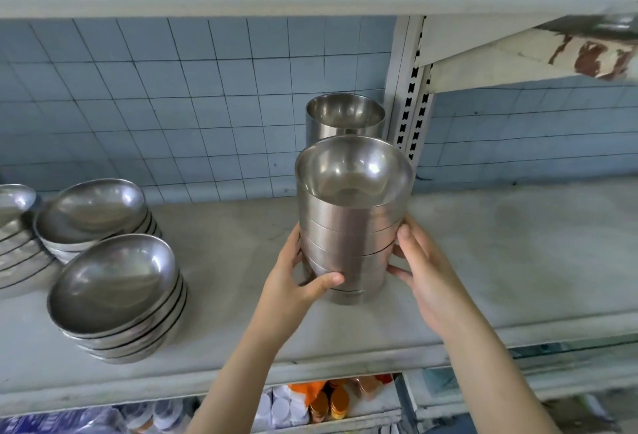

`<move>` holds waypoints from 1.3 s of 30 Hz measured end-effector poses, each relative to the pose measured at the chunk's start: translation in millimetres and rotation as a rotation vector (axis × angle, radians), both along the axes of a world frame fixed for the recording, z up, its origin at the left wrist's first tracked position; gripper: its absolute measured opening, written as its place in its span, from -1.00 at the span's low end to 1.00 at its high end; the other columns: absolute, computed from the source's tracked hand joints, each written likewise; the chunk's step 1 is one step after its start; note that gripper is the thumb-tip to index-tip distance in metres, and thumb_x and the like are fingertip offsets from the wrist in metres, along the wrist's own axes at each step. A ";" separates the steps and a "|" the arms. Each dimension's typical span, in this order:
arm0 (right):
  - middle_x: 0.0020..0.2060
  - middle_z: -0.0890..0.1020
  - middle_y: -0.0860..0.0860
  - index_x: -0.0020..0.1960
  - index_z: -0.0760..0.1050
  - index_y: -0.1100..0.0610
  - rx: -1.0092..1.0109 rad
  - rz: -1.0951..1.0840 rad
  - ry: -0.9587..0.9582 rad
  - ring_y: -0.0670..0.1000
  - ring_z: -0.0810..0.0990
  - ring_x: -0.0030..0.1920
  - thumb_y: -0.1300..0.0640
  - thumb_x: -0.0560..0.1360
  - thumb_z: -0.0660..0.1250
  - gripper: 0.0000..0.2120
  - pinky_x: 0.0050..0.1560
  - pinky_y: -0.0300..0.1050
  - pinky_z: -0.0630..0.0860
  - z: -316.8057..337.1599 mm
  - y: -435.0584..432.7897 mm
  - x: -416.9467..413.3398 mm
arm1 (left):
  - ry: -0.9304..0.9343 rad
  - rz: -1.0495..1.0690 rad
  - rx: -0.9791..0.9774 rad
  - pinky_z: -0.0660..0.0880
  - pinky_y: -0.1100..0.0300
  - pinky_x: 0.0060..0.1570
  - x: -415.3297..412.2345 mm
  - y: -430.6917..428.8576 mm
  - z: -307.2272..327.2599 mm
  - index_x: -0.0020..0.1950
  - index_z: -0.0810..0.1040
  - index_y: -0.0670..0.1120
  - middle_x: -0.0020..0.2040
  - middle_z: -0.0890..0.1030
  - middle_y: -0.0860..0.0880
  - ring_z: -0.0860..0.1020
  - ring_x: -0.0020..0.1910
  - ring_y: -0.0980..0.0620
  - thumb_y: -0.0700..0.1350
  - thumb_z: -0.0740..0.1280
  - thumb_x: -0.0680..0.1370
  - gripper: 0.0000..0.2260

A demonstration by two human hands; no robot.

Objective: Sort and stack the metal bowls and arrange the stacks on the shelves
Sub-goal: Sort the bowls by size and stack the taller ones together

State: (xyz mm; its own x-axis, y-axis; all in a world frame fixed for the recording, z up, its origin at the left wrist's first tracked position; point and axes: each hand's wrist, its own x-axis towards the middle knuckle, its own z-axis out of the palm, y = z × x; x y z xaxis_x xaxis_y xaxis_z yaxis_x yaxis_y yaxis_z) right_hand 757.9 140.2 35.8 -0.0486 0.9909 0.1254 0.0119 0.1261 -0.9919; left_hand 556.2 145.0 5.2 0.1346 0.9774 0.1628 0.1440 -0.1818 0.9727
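**Bowl stack held low between both hands**

Bowl stack [348, 226], a nested column of deep steel bowls, stands upright over the middle of the shelf [500, 243]. Nearest the camera, below the shelf edge, packaged goods with orange lids [324, 402] sit on a lower level. From there two bare forearms reach up to the column. The left grip [297, 281] is curled round its lower left wall, with the thumb laid across the front. The right grip [424, 271] presses the opposite wall, thumb higher up and fingers wrapped toward the back. Whether the bottom bowl rests on the shelf or hangs just clear of it cannot be told.

Judging by the polished walls, the column is stiff, smooth and probably slippery, and fairly heavy for its width. Being tall and narrow, it would likely tip or shed its top bowls if taken high up. A hold low down on opposite sides, squeezing inward, suits it, with a finger under the foot if it is lifted.

To the left, well apart, lie the shallow bowl stacks [114, 288]: one in front, another behind it, and a third cut off by the frame. Farther back, the rear stack [345, 119] of deep bowls stands just beside the slotted upright [411, 88], against the blue tiled wall [172, 88].
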 end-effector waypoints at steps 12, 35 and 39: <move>0.31 0.56 -0.21 0.45 0.35 -0.18 0.026 -0.080 -0.072 -0.15 0.49 0.35 -0.47 0.25 0.41 -0.15 0.27 -0.08 0.45 10.8 -38.3 142.0 | 0.026 -0.063 -0.010 0.38 0.57 -0.01 144.7 -13.9 10.9 0.45 0.26 0.11 0.30 0.49 0.20 0.41 0.24 0.41 -0.05 0.58 0.32 -0.22; 0.36 0.49 -0.18 0.47 0.19 -0.26 0.019 0.050 -0.243 -0.14 0.49 0.34 -0.40 0.08 0.56 0.05 0.37 0.00 0.46 -24.5 36.7 296.8 | 0.161 -0.001 0.025 0.35 0.35 0.33 293.9 23.1 -19.6 0.55 0.02 0.15 0.40 0.39 0.22 0.34 0.36 0.33 0.08 0.52 0.38 -0.10; 0.36 0.49 -0.17 0.43 0.25 -0.24 0.045 0.077 -0.194 -0.14 0.48 0.36 -0.29 0.15 0.60 -0.06 0.35 0.00 0.47 -28.8 67.5 299.7 | 0.137 -0.001 0.036 0.36 0.40 0.28 299.4 48.0 -18.3 0.52 0.03 0.17 0.38 0.39 0.21 0.36 0.32 0.38 -0.02 0.51 0.42 -0.15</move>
